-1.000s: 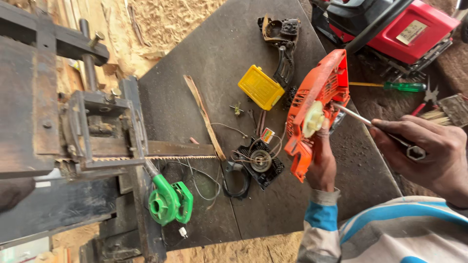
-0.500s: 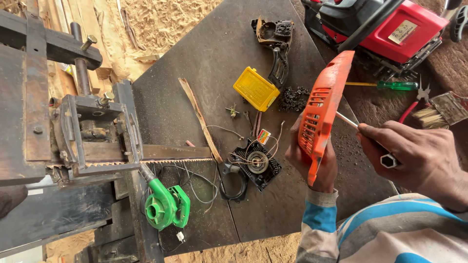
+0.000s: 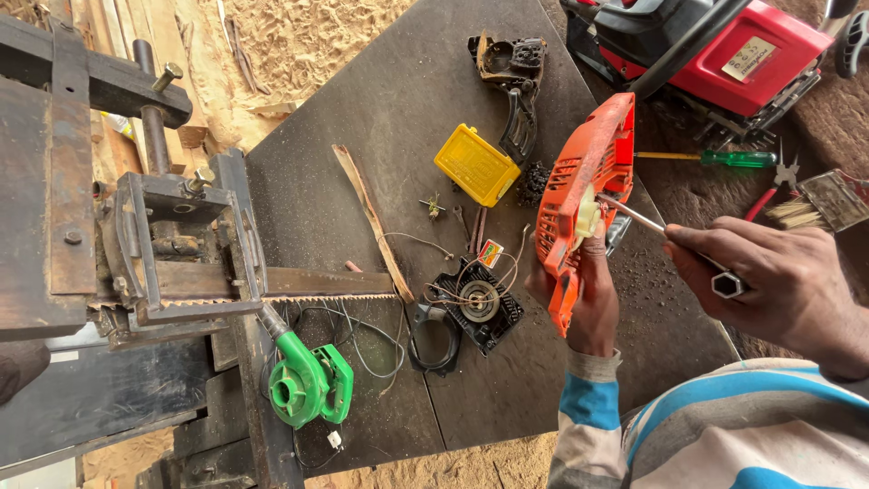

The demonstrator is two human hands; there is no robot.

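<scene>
At the right of the frame, above the dark sheet-metal worktop, the left hand holds up an orange slotted plastic machine cover, its fingers wrapped shut around the cover's lower edge with the thumb lying up against the pale round part in its middle. The right hand is closed around a silver metal socket wrench, gripping its hexagonal end, while the thin shaft points left and its tip touches the pale part of the cover. Below the cover, on the worktop, lies a black square engine part with a round metal spool and loose wires. A yellow ribbed plastic box sits left of the cover, with a black handle housing above it. A red and black power machine fills the upper right, and a green-handled screwdriver lies just beneath it. Lower left of centre rests a green plastic blower, beside a toothed saw bar clamped in a rusty steel frame.
</scene>
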